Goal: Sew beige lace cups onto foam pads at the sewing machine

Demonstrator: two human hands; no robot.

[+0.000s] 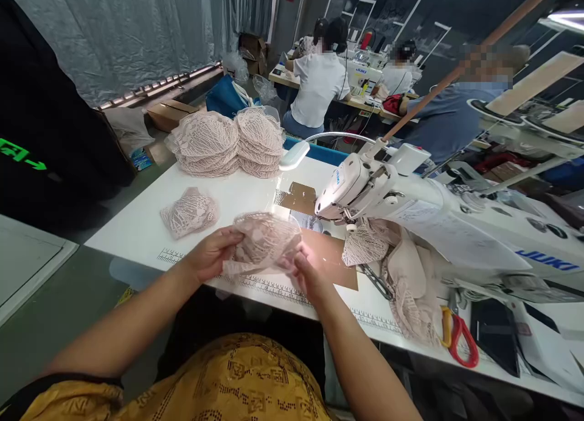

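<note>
Taking the held pale pink lace cup [264, 241] as the centre of the dial, with twelve pointing straight away from the wearer, the piece is up in both hands over the near edge of the white sewing table [132, 226]. The left hand [216, 250], at nine o'clock, has a narrow pinch on its edge, thumb against fingers; the right hand [306, 272], at four, grips the opposite edge (some of its fingertips are hidden by lace). A printed ruler strip [274, 287] runs below, at six.

On the tabletop, a single lace cup piece [189, 213] lies at ten o'clock, apart from the hands. Two tall stacks of matching cups stand side by side, the left stack [204, 144] at eleven and the right stack [260, 142] at twelve. A white lamp head [294, 156] hangs near one, and the JUKI sewing machine [351, 180] reaches in from two to three. Beside its needle area, at three, more lace [365, 244] is bunched, with a brown panel [335, 263] nearer the hands. Red-handled scissors [464, 348] rest at four. A co-worker in a white shirt [319, 86] sits beyond, at one.
</note>
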